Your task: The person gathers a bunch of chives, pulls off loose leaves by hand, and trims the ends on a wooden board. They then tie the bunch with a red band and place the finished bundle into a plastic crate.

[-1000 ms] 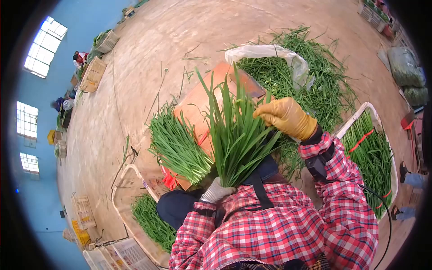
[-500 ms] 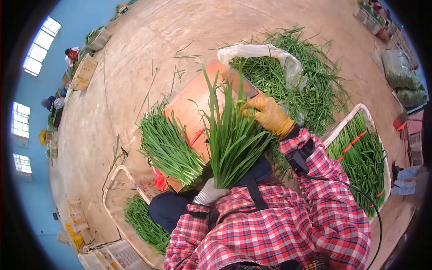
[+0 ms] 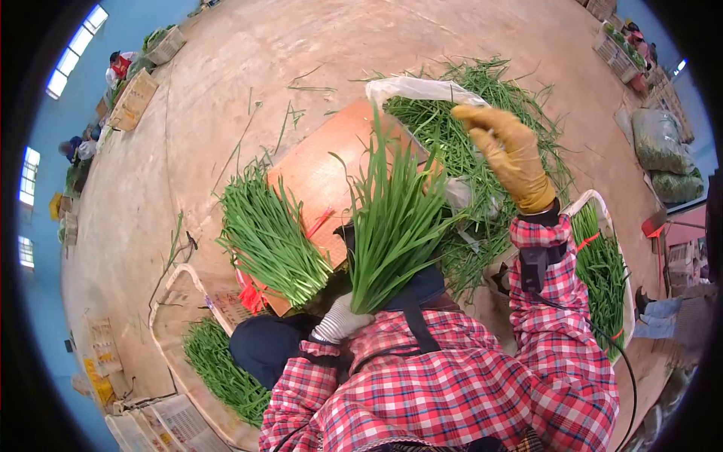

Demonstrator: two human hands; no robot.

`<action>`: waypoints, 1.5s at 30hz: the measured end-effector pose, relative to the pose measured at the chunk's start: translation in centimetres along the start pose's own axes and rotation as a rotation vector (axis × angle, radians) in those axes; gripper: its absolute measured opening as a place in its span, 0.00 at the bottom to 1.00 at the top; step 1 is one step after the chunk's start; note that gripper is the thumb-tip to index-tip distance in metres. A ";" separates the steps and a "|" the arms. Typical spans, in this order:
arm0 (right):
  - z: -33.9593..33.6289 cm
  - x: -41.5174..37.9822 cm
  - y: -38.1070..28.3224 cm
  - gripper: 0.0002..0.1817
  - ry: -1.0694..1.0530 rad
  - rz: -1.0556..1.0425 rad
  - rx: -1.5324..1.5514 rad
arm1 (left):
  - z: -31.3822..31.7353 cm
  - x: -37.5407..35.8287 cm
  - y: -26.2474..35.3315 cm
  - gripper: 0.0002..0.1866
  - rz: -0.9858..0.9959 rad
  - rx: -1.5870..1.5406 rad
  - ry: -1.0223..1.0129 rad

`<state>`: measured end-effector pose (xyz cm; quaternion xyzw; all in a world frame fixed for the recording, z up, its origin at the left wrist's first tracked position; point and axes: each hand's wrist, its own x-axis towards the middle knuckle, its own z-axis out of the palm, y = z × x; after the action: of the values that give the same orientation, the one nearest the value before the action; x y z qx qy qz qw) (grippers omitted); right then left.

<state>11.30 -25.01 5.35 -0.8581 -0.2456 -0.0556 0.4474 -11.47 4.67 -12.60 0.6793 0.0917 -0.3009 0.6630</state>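
Chive bunch (image 3: pixel 392 226): upright in front of my chest, fanning over the near edge of the orange board (image 3: pixel 320 173).
Left hand (image 3: pixel 340 320): white glove, fist closed round the bunch's base, just below the board.
Right hand (image 3: pixel 508 154): yellow glove, fingers loosely curled, holding nothing I can see, over the loose chive pile (image 3: pixel 489 143) right of the board.
Second bunch (image 3: pixel 263 237): lying on the board's left edge.
Crate (image 3: pixel 602 264): chives inside, far right of the board.

Floor (image 3: pixel 248 60) past the orange board (image 3: pixel 316 169) is wide open; closer in, the loose chive pile (image 3: pixel 512 98) and crates (image 3: pixel 602 226) crowd the right.
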 end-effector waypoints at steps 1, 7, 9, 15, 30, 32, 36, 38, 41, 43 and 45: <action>-0.1 0.2 -1.8 0.27 -0.220 0.052 -0.004 | -0.1 0.4 -0.8 0.20 0.063 0.020 -0.007; 3.8 1.1 0.7 0.25 -0.405 -0.266 -0.429 | -0.3 0.5 -1.2 0.17 0.122 0.006 -0.013; 4.8 1.3 2.0 0.24 -0.465 -0.278 -0.436 | -0.3 0.5 -1.5 0.17 0.116 -0.027 -0.017; 5.4 1.4 2.0 0.22 -0.614 -0.210 -0.388 | -0.6 -0.2 0.4 0.17 -0.118 -0.135 -0.053; 7.8 0.2 5.3 0.07 -0.321 -0.301 -0.084 | -1.6 0.6 -1.2 0.19 -0.071 -0.226 -0.217; 5.4 1.5 7.1 0.08 -0.153 -0.182 0.150 | -1.8 0.5 -1.2 0.19 -0.092 -0.256 -0.221; 0.2 1.8 11.9 0.17 0.401 -0.115 -0.685 | -2.6 1.0 -3.1 0.19 -0.112 -0.279 -0.266; -0.4 0.6 11.8 0.23 0.279 -0.023 -0.468 | -2.3 1.2 -2.8 0.19 -0.109 -0.344 -0.249; 0.6 -1.6 5.0 0.28 -0.408 0.102 -0.098 | -1.8 1.0 -2.0 0.21 -0.125 -0.363 -0.208; 3.2 -3.4 1.5 0.27 -0.545 -0.040 -0.459 | -1.8 1.1 -1.8 0.21 -0.101 -0.340 -0.199; 6.7 -5.2 3.0 0.20 -0.537 -0.175 -0.428 | -1.9 1.2 -2.2 0.21 -0.106 -0.351 -0.226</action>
<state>7.40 -23.04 -2.50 -0.8922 -0.4097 0.0838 0.1704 -11.10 6.36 -15.21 0.5096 0.1035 -0.3890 0.7604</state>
